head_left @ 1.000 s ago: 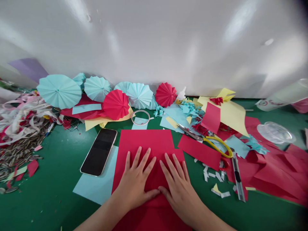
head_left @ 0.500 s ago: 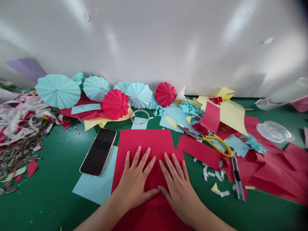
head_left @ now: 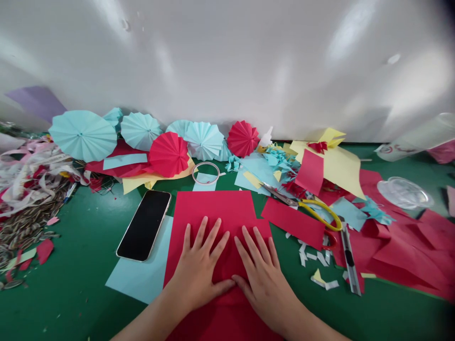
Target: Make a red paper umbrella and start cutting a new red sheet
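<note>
Red paper sheets (head_left: 213, 204) lie overlapped on the green table, their lower part running out of view at the bottom. My left hand (head_left: 201, 265) rests flat on them with its fingers spread. Beside it, my right hand (head_left: 263, 274) also lies flat on the red paper, fingers apart, and the two thumb tips meet or nearly meet. Neither hand grips anything. A phone (head_left: 144, 226) with a dark screen lies left of my left hand, partly over a light blue sheet (head_left: 137, 279). Right of my right hand is a red paper strip (head_left: 293, 222).
Pleated paper fans, blue (head_left: 83, 135) and red (head_left: 168, 154), line the wall. A tape roll (head_left: 205, 173) sits behind the sheets. Yellow-handled scissors (head_left: 320, 208), a box cutter (head_left: 350, 258) and paper scraps lie right. Ribbons and seed-like pieces (head_left: 24, 203) are heaped left.
</note>
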Demonstrator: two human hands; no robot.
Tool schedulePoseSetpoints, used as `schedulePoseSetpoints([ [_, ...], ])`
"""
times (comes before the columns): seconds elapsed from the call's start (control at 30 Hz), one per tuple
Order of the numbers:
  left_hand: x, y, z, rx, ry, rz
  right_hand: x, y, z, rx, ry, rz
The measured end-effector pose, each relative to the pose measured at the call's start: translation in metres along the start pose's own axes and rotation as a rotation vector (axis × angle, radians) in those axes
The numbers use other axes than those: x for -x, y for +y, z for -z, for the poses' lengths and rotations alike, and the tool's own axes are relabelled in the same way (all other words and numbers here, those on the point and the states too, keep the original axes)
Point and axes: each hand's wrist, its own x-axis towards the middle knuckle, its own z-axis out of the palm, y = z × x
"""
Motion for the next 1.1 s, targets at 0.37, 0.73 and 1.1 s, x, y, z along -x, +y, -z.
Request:
schedulePoseSetpoints([
  [0.37, -0.001, 0.000, 0.002, -0.003, -0.004, -0.001, -0.001, 0.002, 0.002, -0.016, -0.009, 0.003],
  [0.73, -0.002, -0.001, 0.001, -0.011, -0.007, -0.004, -0.001, 0.001, 0.001, 0.006, 0.009, 0.014],
  [1.1, -0.003, 0.002, 0.002, -0.021, -0.066, 0.019, -0.007, 0.011, 0.000, 0.006, 0.069, -0.036],
])
